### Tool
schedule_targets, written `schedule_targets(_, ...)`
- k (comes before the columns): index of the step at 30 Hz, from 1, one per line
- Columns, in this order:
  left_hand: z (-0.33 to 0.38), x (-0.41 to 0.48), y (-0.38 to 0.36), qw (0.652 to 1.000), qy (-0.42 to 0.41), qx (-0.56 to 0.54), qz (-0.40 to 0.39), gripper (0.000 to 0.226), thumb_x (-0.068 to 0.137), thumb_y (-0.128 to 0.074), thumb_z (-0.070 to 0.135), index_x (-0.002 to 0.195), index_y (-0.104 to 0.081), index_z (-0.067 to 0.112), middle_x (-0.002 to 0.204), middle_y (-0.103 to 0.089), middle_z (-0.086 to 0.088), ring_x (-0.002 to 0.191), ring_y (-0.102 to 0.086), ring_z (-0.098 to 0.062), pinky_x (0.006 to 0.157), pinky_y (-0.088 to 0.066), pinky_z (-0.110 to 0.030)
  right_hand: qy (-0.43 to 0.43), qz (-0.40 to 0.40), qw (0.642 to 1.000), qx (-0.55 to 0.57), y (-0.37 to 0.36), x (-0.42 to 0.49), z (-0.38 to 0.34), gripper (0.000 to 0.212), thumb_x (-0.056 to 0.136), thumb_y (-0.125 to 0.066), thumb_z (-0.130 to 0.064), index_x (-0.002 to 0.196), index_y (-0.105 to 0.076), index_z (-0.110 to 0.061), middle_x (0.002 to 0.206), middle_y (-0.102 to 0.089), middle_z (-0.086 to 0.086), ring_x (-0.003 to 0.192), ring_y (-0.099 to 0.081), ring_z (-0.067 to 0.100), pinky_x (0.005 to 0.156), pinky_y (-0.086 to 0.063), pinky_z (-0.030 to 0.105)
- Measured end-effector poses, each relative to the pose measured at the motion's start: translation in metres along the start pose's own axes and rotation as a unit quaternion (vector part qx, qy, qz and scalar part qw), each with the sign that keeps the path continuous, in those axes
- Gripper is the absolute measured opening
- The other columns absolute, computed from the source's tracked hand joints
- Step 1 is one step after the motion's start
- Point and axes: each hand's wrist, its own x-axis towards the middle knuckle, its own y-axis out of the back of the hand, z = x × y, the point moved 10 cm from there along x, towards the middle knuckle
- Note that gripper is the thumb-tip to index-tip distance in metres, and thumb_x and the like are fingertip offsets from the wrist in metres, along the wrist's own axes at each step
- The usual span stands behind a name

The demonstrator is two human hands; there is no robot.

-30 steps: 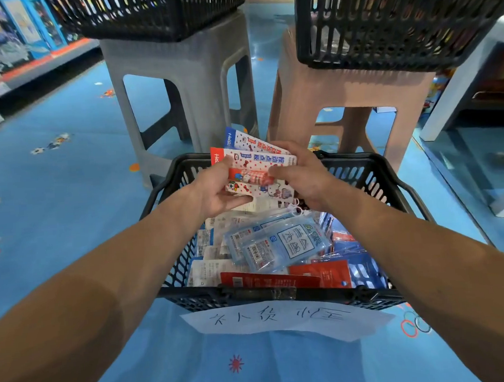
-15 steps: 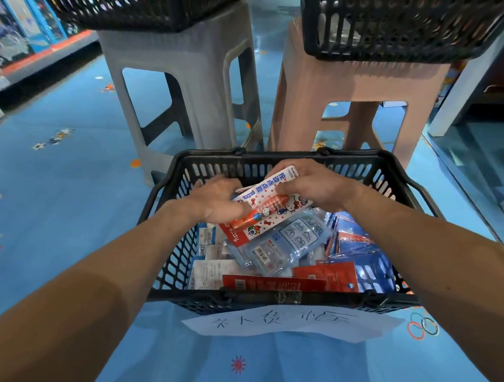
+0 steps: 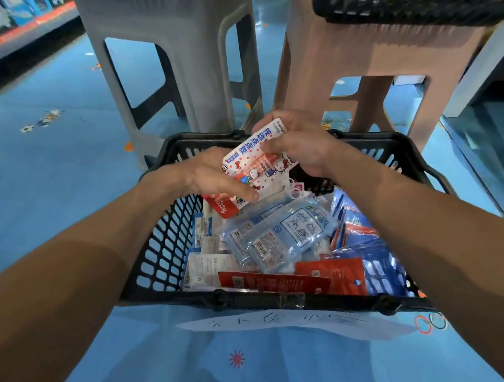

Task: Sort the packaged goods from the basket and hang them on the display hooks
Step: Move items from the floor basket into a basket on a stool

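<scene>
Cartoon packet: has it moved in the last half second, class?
Yes. The cartoon packet has risen, its top edge now above the basket's far rim.

Black lattice basket [image 3: 172, 256] mid-frame; white pack [image 3: 252, 164] with red dots above; pale blue pouches [image 3: 280, 236] and red cards [image 3: 281, 279] inside; blue floor [image 3: 64, 174]; grey stool [image 3: 194, 60] upper left, pink stool [image 3: 384, 53] upper right.

Dotted card [image 3: 254, 160]: blue Chinese characters, blurred, unreadable. Red card [image 3: 223, 206] under it: white script "Kitty". Blue pouch [image 3: 289, 233]: Chinese print, barcode stickers, digits too small. Note [image 3: 284, 323]: handwritten characters, illegible.
</scene>
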Motion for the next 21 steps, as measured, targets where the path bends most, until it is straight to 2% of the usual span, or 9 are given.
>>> schedule_targets(4,-0.009,-0.001,0.008,0.998,-0.006,-0.001,0.063,0.046,0.066,-0.095,0.026,0.102,-0.066,0.030,0.094,-0.076,0.007,0.086,-0.073,-0.008,0.080,-0.058,-0.026,0.037,0.009,0.999,-0.018,-0.005,0.007,-0.008,0.033,0.084,-0.068,0.016,0.087,-0.069,-0.017,0.085,-0.072,0.004,0.080,-0.070,0.012,0.064,-0.058,0.029)
schedule_targets(8,-0.019,0.004,0.012,0.993,-0.002,0.051,0.110,0.042,0.068,-0.093,0.027,0.094,-0.060,0.030,0.090,-0.072,0.008,0.085,-0.070,-0.010,0.073,-0.054,-0.024,0.049,0.024,0.998,0.000,-0.007,0.010,-0.002,0.031,0.079,-0.075,0.015,0.089,-0.071,-0.013,0.086,-0.074,0.003,0.083,-0.073,0.013,0.067,-0.059,0.030)
schedule_targets(10,-0.023,0.006,0.011,0.992,-0.001,0.036,0.121,0.045,0.066,-0.094,0.030,0.096,-0.061,0.030,0.092,-0.072,0.007,0.086,-0.070,-0.010,0.076,-0.056,-0.025,0.054,0.039,0.998,0.007,-0.004,0.011,0.001,0.030,0.078,-0.077,0.015,0.090,-0.070,-0.011,0.087,-0.075,0.004,0.083,-0.074,0.014,0.067,-0.059,0.030)
schedule_targets(12,-0.024,0.007,0.004,0.995,-0.003,-0.015,0.096,0.047,0.066,-0.096,0.029,0.100,-0.063,0.030,0.094,-0.074,0.006,0.089,-0.071,-0.010,0.081,-0.057,-0.026,0.056,0.044,0.997,0.001,-0.004,0.012,0.001,0.029,0.078,-0.077,0.015,0.088,-0.069,-0.011,0.084,-0.075,0.002,0.082,-0.075,0.014,0.067,-0.060,0.031)
schedule_targets(14,-0.022,0.005,-0.008,0.994,-0.004,-0.098,0.040,0.046,0.069,-0.094,0.025,0.105,-0.065,0.028,0.096,-0.077,0.003,0.093,-0.074,-0.016,0.085,-0.059,-0.031,0.053,0.036,0.998,-0.009,-0.004,0.013,0.000,0.026,0.079,-0.078,0.013,0.088,-0.070,-0.011,0.083,-0.076,0.001,0.083,-0.076,0.015,0.070,-0.061,0.032)
schedule_targets(17,-0.019,0.000,-0.019,0.978,0.016,-0.203,-0.050,0.057,0.070,-0.092,0.035,0.117,-0.061,0.023,0.097,-0.078,-0.001,0.093,-0.075,-0.022,0.086,-0.059,-0.038,0.051,0.030,0.998,-0.005,-0.004,0.011,-0.009,0.025,0.081,-0.076,0.013,0.087,-0.070,-0.010,0.086,-0.076,0.004,0.085,-0.076,0.015,0.069,-0.061,0.030)
schedule_targets(21,-0.016,-0.007,-0.018,0.955,0.039,-0.270,-0.120,0.104,0.032,-0.100,0.055,0.121,-0.063,0.018,0.106,-0.078,-0.006,0.092,-0.075,-0.019,0.084,-0.057,-0.034,0.074,0.033,0.997,-0.015,-0.003,0.008,-0.033,0.026,0.081,-0.078,0.009,0.085,-0.070,-0.015,0.086,-0.076,0.001,0.087,-0.077,0.016,0.071,-0.063,0.034)
